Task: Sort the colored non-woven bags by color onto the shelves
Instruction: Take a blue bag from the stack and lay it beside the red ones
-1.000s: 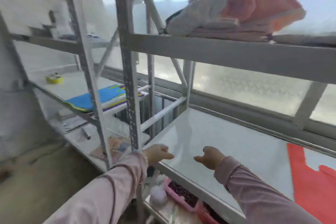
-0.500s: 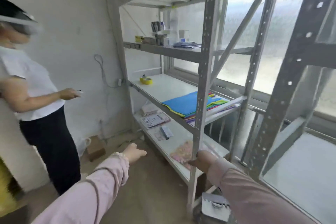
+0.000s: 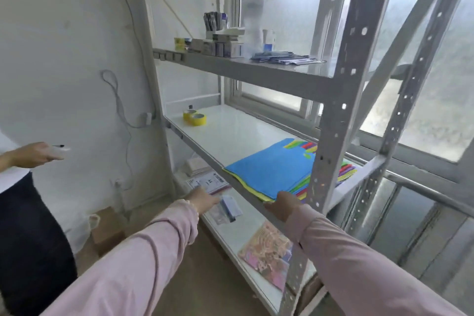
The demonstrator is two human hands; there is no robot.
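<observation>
On the middle shelf (image 3: 230, 133) of the grey rack, at its front right corner, lies a flat stack of bags (image 3: 272, 169), blue on top with yellow, green and purple edges showing beneath. The right hand (image 3: 283, 204) rests on the stack's near corner at the shelf's front edge, fingers curled over it; whether it actually grips a bag I cannot tell. The left hand (image 3: 202, 199) reaches forward below that shelf, fingers loosely extended and holding nothing, above papers (image 3: 209, 182) on the lower shelf. 2 yellow tape rolls (image 3: 195, 117) sit near the middle shelf's back left corner. Small boxes (image 3: 220, 47) line the upper shelf. At the left edge, another person's hand (image 3: 36, 154) holds a pen.
</observation>
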